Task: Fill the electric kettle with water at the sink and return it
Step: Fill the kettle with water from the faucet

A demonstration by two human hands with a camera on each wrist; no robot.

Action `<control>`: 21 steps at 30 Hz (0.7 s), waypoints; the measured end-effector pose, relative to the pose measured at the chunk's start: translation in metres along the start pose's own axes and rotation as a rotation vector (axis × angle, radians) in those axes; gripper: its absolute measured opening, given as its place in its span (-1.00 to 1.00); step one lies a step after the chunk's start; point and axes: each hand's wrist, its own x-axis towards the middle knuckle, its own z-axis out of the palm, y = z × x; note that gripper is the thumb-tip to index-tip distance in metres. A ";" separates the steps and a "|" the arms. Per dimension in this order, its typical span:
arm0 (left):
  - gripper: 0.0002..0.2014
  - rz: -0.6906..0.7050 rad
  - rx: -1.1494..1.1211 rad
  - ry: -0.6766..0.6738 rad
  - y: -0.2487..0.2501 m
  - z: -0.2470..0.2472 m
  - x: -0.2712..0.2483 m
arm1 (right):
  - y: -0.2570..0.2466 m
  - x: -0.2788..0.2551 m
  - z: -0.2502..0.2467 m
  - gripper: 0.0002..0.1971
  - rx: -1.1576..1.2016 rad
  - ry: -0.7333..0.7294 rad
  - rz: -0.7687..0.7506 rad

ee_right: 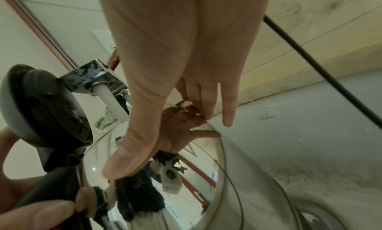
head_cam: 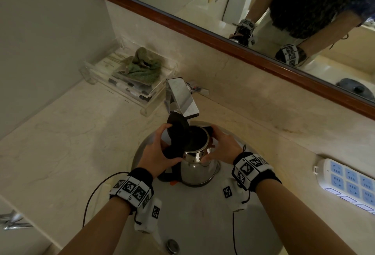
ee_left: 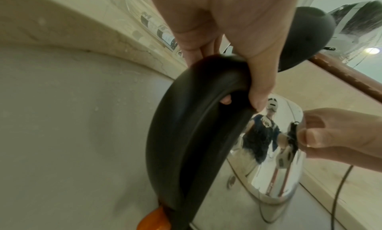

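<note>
The left hand point(head_cam: 157, 154) has its fingers curled round the black handle point(ee_left: 186, 135) of the steel kettle point(head_cam: 197, 165), which sits in the sink point(head_cam: 203, 214). The right hand point(head_cam: 224, 145) clasps its upper body, lid point(head_cam: 177, 127) raised under the tap point(head_cam: 181, 97).

- A beige marble counter point(head_cam: 71, 133) is seen, with a round sink point(head_cam: 203, 214) set into it.
- A clear tray point(head_cam: 125, 80) is placed at the back left corner.
- A chrome faucet point(head_cam: 180, 96) is mounted behind the sink.
- A white power strip point(head_cam: 345, 181) is laid at the right.
- The kettle point(head_cam: 196, 165) is held in the sink.
</note>
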 end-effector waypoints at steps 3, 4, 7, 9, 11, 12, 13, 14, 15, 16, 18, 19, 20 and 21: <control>-0.03 0.004 -0.028 0.008 -0.001 0.000 0.000 | 0.000 0.000 -0.001 0.13 0.003 0.000 -0.005; -0.04 0.006 -0.028 0.007 0.000 0.000 0.000 | 0.000 0.000 -0.001 0.13 0.000 -0.002 -0.004; -0.04 0.003 -0.021 -0.001 0.002 0.000 -0.001 | 0.000 0.001 -0.001 0.14 -0.011 -0.006 -0.003; -0.05 -0.006 -0.010 0.000 0.002 0.000 -0.001 | 0.000 0.001 -0.001 0.15 -0.004 -0.007 -0.003; -0.04 -0.011 -0.003 0.004 0.003 0.000 -0.001 | 0.001 0.001 -0.001 0.14 -0.001 -0.004 -0.006; -0.04 -0.011 -0.003 0.006 0.003 0.000 -0.001 | 0.001 0.001 0.000 0.15 -0.001 -0.006 -0.006; -0.03 -0.008 -0.006 0.007 0.003 0.000 -0.001 | 0.001 0.001 -0.001 0.15 0.001 -0.007 -0.004; -0.02 -0.007 -0.008 0.007 0.003 0.000 -0.001 | 0.001 0.001 -0.001 0.15 0.001 -0.010 -0.001; -0.02 -0.007 -0.007 0.006 0.002 0.000 -0.001 | 0.001 0.001 -0.001 0.15 -0.001 -0.011 0.000; -0.02 -0.008 -0.004 0.005 0.002 0.000 -0.001 | 0.001 0.001 -0.001 0.15 -0.001 -0.011 0.001; -0.02 -0.011 0.003 0.006 0.002 0.000 -0.001 | 0.001 0.001 -0.001 0.14 0.004 -0.008 0.000; -0.02 -0.010 0.008 0.007 0.002 0.000 -0.001 | 0.001 0.001 -0.001 0.15 0.006 -0.008 -0.002; -0.02 -0.010 0.011 0.008 0.002 0.000 -0.001 | 0.001 0.001 -0.001 0.15 0.005 -0.010 -0.004; -0.01 -0.011 0.011 0.009 0.002 0.000 -0.001 | 0.001 0.001 -0.001 0.16 0.000 -0.013 -0.005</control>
